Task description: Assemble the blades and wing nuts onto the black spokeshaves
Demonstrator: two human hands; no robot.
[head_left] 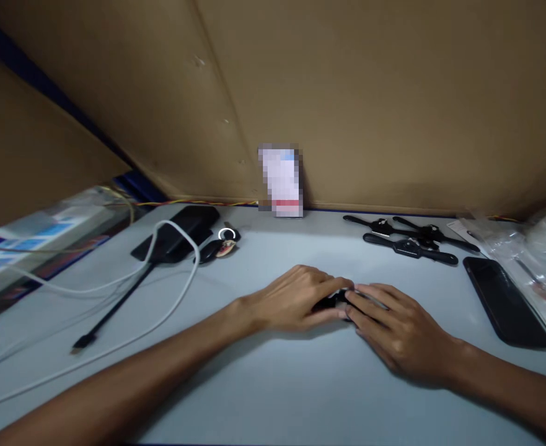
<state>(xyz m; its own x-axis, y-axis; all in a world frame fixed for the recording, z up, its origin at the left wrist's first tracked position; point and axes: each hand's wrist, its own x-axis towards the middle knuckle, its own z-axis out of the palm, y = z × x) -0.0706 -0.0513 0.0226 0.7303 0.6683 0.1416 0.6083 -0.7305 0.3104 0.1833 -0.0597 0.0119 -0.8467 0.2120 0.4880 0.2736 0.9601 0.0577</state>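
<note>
Small black watch (335, 301), likely light with a floppy strap: pinched between left hand (295, 297) and right hand (391, 322) fingertips, best gripped at the stiff case.

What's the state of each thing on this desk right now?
Small black object: on the table, pinched between both hands, mostly hidden.
Left hand: closed on it.
Right hand: closed on it.
Watches: lying flat, straps open.
Phone: flat, screen dark.
White cable: loose.

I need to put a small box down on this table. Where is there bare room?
Bare: grey tabletop between the forearms, and behind the hands up to the blurred card. Crowded: white cable at left, black watches and black phone at right.
</note>
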